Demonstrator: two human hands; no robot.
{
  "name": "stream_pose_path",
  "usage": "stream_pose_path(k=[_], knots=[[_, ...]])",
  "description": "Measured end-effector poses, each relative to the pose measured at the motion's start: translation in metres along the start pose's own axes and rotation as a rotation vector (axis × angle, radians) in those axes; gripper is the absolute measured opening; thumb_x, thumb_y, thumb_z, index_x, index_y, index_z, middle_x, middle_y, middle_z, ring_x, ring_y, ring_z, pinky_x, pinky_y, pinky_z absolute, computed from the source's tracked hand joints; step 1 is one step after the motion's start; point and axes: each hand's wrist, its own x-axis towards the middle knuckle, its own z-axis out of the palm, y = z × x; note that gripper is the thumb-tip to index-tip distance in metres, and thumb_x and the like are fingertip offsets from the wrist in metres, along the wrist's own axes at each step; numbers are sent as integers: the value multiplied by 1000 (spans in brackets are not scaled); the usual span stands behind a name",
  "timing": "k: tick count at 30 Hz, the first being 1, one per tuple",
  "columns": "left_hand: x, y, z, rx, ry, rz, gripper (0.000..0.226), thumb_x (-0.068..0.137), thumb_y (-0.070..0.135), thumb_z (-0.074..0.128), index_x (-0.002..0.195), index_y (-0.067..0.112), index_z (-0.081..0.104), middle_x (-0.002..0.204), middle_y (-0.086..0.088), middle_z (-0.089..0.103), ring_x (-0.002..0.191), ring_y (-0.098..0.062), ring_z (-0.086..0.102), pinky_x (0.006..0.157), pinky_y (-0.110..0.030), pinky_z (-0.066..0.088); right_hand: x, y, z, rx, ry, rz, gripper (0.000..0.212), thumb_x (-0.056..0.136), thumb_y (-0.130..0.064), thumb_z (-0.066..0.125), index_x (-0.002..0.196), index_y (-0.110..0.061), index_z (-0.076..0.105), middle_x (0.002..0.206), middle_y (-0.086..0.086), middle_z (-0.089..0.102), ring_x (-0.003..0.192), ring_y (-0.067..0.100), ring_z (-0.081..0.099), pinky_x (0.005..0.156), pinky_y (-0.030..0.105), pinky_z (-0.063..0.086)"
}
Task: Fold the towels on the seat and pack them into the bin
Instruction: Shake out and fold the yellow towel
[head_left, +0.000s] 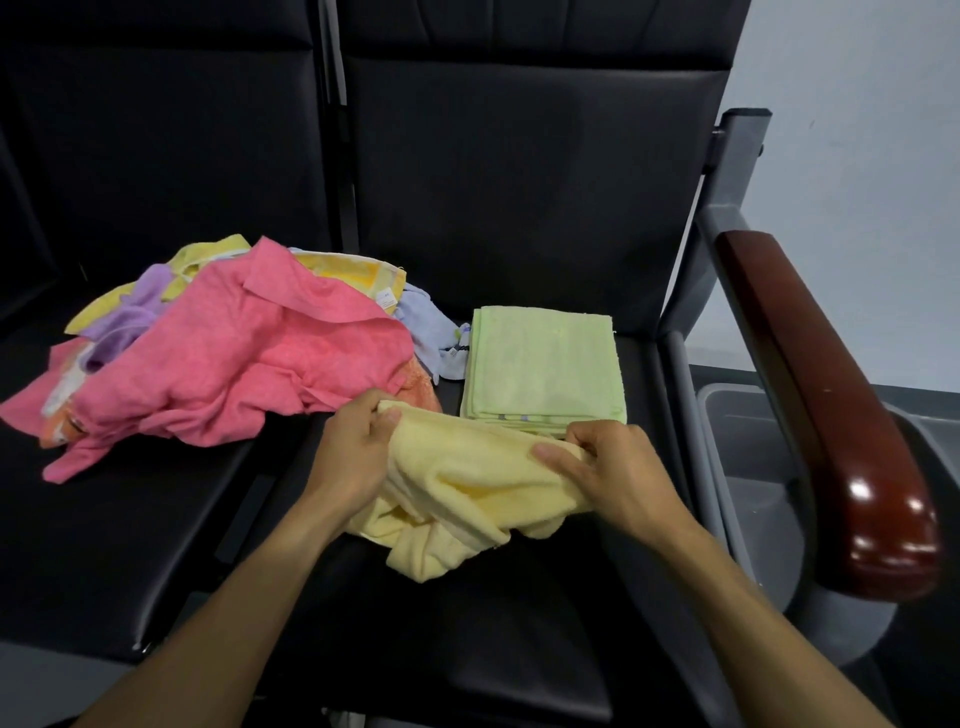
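Two hands are gripping one pale yellow towel (467, 488) at the front of the seat (519, 623). The left hand (353, 457) is pinching its left end and the right hand (613, 467) its right end, so the long side is running left to right between them. A folded green towel (543, 364) is lying just behind. The bin (753, 467) is waiting to the right, past the armrest (831, 415), nearer the right hand.
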Motion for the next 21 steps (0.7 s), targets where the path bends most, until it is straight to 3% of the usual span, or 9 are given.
stream_pose_path(k=[2, 6, 10, 13, 17, 19, 21], knots=[[0, -1, -2, 32, 49, -18, 16, 101, 11, 51, 96, 9, 66, 86, -9, 70, 85, -29, 66, 79, -44, 52, 0, 3, -5, -20, 36, -30, 56, 89, -47, 69, 56, -12, 40, 50, -4, 33, 50, 12, 29, 49, 26, 25], [6, -6, -9, 44, 120, -52, 17, 101, 9, 50, 99, 6, 67, 88, -12, 70, 86, -31, 66, 78, -43, 52, -2, 17, -15, -71, -88, -20, 36, 90, -38, 71, 65, -14, 59, 59, 1, 55, 57, 13, 46, 57, 31, 39], [6, -10, -12, 66, 146, -74, 17, 101, 9, 49, 98, 6, 66, 89, -11, 70, 86, -29, 66, 78, -43, 52, -6, 23, -22, -122, 55, 6, 55, 86, -51, 71, 53, -16, 44, 46, -6, 38, 48, 13, 36, 50, 28, 28], [6, -11, -14, 59, 171, -78, 18, 101, 8, 49, 96, 4, 65, 88, -12, 69, 85, -29, 64, 75, -41, 50, -8, 29, -28, -152, 3, 14, 33, 91, -34, 71, 66, -21, 54, 60, -7, 55, 59, 10, 52, 53, 23, 35], [8, -13, -15, 72, 187, -88, 17, 101, 6, 49, 96, 2, 65, 87, -13, 68, 83, -29, 61, 72, -40, 46, -14, 25, -34, -232, 132, 115, 56, 85, -55, 68, 56, -12, 45, 49, -1, 44, 50, 17, 42, 51, 32, 31], [9, -15, -18, 77, 206, -98, 17, 100, 6, 48, 95, 2, 64, 87, -14, 67, 82, -30, 60, 72, -41, 46, -14, 23, -39, -283, 172, 109, 50, 85, -53, 69, 57, -17, 49, 50, -5, 44, 56, 12, 42, 62, 34, 30], [12, -18, -22, 79, 227, -111, 17, 99, 6, 48, 96, 2, 65, 88, -15, 68, 82, -30, 61, 74, -43, 48, -14, 27, -43, -370, 104, 124, 28, 90, -42, 68, 69, -28, 57, 64, -11, 53, 77, 11, 47, 79, 35, 26]])
